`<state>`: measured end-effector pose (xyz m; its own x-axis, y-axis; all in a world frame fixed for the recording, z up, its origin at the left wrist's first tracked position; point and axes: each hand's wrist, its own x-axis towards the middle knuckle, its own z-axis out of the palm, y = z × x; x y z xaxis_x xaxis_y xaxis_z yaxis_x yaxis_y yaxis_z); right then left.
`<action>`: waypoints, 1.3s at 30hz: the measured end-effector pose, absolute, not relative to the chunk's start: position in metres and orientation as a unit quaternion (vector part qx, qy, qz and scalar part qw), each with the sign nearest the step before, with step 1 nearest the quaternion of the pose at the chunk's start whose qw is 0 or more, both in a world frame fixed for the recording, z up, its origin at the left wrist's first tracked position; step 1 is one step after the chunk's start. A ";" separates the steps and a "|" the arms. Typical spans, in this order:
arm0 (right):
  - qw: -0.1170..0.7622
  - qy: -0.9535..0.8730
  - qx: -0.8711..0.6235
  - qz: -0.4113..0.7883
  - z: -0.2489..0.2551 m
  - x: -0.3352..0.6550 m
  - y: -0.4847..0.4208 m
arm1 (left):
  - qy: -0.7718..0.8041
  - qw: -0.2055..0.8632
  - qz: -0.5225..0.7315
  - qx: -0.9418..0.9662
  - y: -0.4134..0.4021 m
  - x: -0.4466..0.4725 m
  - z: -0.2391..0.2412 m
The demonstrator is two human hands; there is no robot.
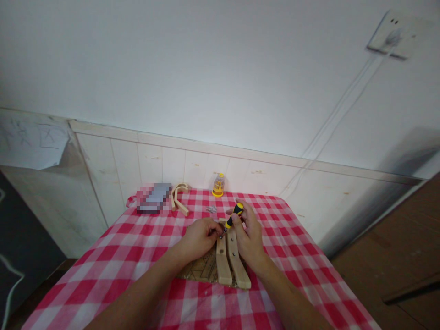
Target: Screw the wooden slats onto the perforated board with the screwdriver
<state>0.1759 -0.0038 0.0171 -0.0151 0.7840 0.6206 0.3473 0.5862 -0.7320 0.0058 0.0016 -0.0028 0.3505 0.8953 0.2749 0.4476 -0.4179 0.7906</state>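
Note:
My right hand [250,236] is closed around a yellow-and-black screwdriver [238,209], held at a slant with its tip down at the left of two curved wooden pieces [223,268]. Beside that tip, the thumb and fingers of my left hand [201,238] are pinched together; whatever they may hold is too small to make out. The right wooden piece [239,270] lies alongside, with dark holes showing in both. Under them is a brown patterned mat [201,270], partly covered by my left hand and forearm.
Small metal screws [211,209] lie beyond my hands. Further back stand a yellow container with a clear top [217,187], more curved wooden pieces [181,208] and a blurred-out flat object [156,198]. A red-and-white checked cloth [137,256] covers the table, which meets a white wall [206,91].

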 end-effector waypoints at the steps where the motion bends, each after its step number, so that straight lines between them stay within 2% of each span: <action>1: 0.567 -0.685 -0.417 0.190 0.017 0.176 -0.003 | 0.442 0.312 0.360 0.760 0.001 0.006 -0.002; 22: 0.552 -0.707 -0.367 0.247 0.023 0.175 -0.005 | 0.450 0.296 0.341 0.770 0.002 0.006 -0.001; 39: 0.548 -0.704 -0.412 0.185 0.029 0.173 -0.007 | 0.457 0.287 0.339 0.770 0.003 0.006 -0.004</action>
